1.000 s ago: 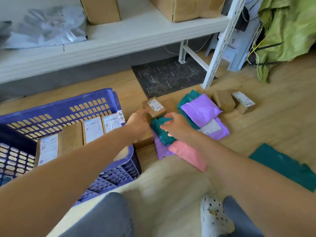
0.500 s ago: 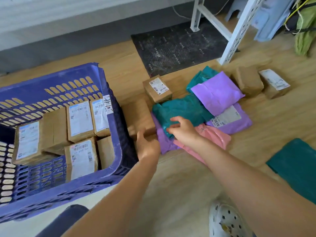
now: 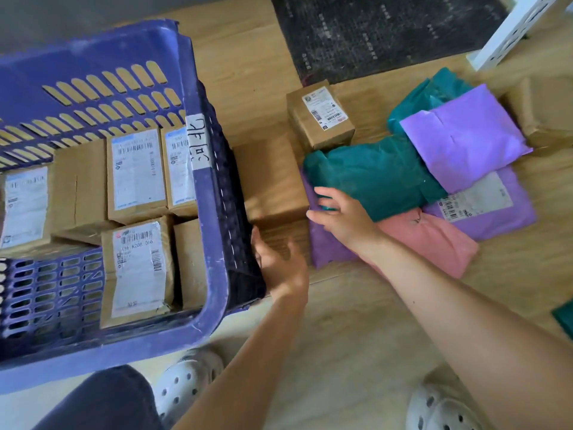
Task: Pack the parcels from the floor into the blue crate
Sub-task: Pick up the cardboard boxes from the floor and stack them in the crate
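Floor (image 3: 356, 321): spread right fingers (image 3: 325, 191) touch teal parcel (image 3: 372, 178).

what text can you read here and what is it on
"436 A208 066": label on the front box in the crate
maybe "2F", rest unclear: handwriting on the tape on the crate rim
too blurred to read: labels on the other boxes and the purple bag
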{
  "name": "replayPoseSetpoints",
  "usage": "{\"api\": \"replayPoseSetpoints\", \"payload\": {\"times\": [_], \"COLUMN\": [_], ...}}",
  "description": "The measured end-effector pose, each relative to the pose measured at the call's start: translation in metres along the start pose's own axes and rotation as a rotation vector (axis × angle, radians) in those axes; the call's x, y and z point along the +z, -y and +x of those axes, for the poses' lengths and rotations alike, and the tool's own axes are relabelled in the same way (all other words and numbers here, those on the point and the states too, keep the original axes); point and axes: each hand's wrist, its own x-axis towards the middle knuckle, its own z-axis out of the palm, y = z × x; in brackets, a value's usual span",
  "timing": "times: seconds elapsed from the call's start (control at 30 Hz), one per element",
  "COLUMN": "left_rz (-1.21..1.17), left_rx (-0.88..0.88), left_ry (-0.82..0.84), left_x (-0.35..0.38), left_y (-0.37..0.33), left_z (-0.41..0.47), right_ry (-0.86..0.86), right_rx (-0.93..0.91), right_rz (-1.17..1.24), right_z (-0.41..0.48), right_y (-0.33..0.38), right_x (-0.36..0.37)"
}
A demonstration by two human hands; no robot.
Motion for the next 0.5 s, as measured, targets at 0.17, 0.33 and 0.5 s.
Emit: {"api": "replayPoseSetpoints", "payload": {"times": [0.17,0.33,0.5], "left_rz": [0.059,0.136,0.049], "left_rx": [-0.063,-0.017,0.021], "left_ry": [0.010,-0.015,0.013], "left_x": [0.004,0.004,0.000], "left_y": [0.009,0.012,0.004], "left_z": [0.017,0.024,0.019], "right_ry": [0.004,0.064,0.047], "right_rx": [0.016,0.031,0.020], "right_rz": [0.053,0.131,0.236], "right_z": [0.013,0.022,0.021], "right_y": [-0.008,-0.013,-0.012], "right_x": [0.010,0.015,0.018]}}
